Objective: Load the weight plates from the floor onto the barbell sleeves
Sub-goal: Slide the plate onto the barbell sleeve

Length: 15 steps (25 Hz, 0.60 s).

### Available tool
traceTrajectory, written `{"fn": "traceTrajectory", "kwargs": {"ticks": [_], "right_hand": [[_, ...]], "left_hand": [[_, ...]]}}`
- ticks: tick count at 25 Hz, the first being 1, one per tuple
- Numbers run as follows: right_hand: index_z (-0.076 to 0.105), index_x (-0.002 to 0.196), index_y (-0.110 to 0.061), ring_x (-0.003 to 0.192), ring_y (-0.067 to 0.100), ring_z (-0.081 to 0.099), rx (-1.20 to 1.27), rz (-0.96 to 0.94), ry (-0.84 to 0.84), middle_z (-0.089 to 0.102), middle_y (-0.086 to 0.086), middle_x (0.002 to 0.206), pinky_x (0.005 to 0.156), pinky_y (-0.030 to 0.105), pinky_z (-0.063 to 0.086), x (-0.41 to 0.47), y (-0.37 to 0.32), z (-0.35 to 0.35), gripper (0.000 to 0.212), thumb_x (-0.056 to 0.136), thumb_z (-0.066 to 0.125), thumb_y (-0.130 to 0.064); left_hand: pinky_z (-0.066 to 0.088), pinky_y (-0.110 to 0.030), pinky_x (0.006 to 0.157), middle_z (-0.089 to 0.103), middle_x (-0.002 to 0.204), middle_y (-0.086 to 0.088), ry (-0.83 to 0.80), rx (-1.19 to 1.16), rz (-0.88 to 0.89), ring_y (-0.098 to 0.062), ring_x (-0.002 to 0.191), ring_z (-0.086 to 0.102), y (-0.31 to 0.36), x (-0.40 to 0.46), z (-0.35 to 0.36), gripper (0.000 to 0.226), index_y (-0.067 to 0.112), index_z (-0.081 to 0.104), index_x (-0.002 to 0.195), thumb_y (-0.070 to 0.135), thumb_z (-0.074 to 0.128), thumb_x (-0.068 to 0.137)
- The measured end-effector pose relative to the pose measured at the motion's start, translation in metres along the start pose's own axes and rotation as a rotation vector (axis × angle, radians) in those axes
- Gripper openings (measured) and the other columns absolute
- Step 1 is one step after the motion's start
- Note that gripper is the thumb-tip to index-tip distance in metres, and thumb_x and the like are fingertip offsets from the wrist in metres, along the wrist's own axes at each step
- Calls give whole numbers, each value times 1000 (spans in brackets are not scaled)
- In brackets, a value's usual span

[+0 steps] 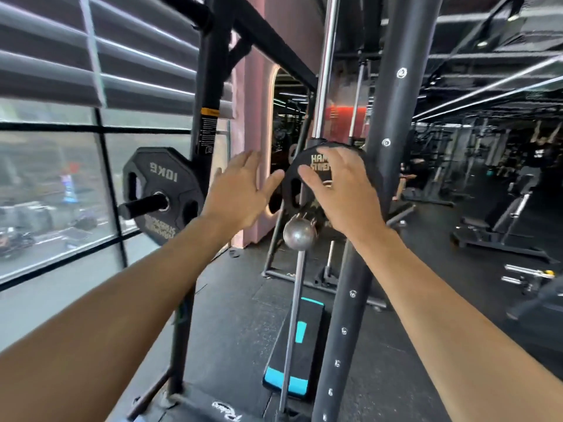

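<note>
Right hand (341, 193) pressing flat, fingers spread, on round black plate (300, 178) lettered "HAM…"; left hand (240, 190) hovering wide open; stored plate (161, 193) showing "10KG" upside down.

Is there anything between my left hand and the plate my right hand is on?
Nothing visible. The left hand hangs open in free air just left of the plate, fingertips near its rim. The right hand lies flat on the plate's face, on the barbell sleeve.

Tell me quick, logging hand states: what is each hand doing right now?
Left hand: open, fingers spread, holding nothing.
Right hand: open, fingers straight, laid flat on the black weight plate on the barbell sleeve.
</note>
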State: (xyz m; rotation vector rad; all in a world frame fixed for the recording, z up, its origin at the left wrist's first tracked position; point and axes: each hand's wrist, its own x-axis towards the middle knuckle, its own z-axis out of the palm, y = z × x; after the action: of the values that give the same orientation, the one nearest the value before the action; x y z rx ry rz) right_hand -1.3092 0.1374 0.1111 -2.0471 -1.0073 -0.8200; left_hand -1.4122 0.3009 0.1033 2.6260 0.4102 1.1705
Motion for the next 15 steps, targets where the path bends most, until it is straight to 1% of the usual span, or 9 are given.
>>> {"fn": "traceTrajectory", "kwargs": {"ticks": [2,5,9,11,15], "right_hand": [[45,147,-19,140,22,36,58,-96,-37,45,4,145,108,42,41,-18,-29,-2,74,93,38,-69],[40,150,-21,143,21,32,127,-191,-103,41,2,149,110,47,40,-38,-72,4,74,94,39,-70],[39,150,-21,139,21,37,245,-277,-112,44,0,144,103,48,46,-67,-121,20,75,92,39,-70],[39,149,-20,137,22,39,311,-316,-133,45,1,143,102,48,46,-79,-144,34,75,91,39,-68],[39,149,-19,142,24,35,351,-354,-227,38,4,150,103,54,45,-100,-177,78,74,92,43,-66]], "left_hand": [[17,-56,123,25,166,-7,-18,189,-30,-27,154,21,0,-28,-22,81,21,27,159,72,22,96],[17,-58,121,27,165,-7,15,349,-83,-30,152,23,-4,-64,-67,95,22,30,157,77,10,83],[22,-58,118,41,155,-7,25,509,-150,-30,146,33,-27,-114,-120,93,17,42,149,75,14,82],[23,-57,119,44,153,-9,0,577,-201,-29,144,36,-43,-141,-136,93,15,42,149,74,15,82],[27,-54,117,46,151,-10,-59,670,-320,-29,142,39,-92,-191,-151,94,14,43,148,75,17,81]]}}
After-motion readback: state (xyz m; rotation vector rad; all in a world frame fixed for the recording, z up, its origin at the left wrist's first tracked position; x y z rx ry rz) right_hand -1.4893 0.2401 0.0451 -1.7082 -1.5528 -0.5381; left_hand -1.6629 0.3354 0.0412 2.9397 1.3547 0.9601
